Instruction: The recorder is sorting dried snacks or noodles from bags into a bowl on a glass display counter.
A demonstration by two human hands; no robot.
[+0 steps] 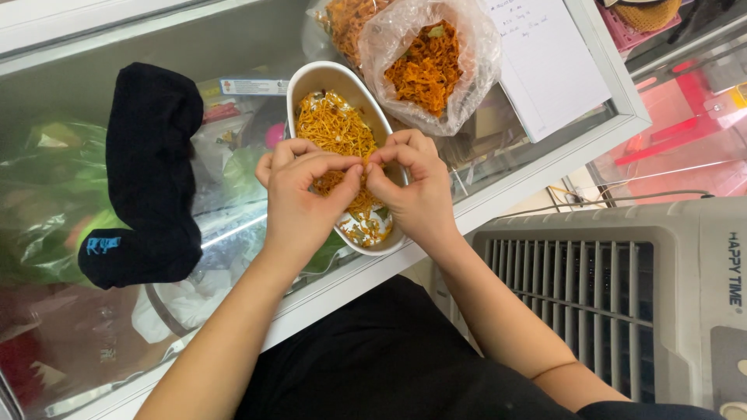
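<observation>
A white oval bowl (327, 75) filled with orange shredded food (331, 124) rests on the glass lid of a chest freezer (233, 47). My left hand (299, 198) and my right hand (416, 187) hover over the bowl's near half, fingertips pinched together and meeting in the middle. Both seem to pinch something small between thumb and fingers; what it is stays hidden. Just beyond the bowl lies a clear plastic bag (432, 62) holding more of the orange shreds.
A black sock (148, 171) lies on the glass to the left. A white sheet of paper (545, 54) sits at the back right. A second bag of shreds (346, 19) is behind the bowl. A grey air cooler (622, 288) stands at the right, beside my lap.
</observation>
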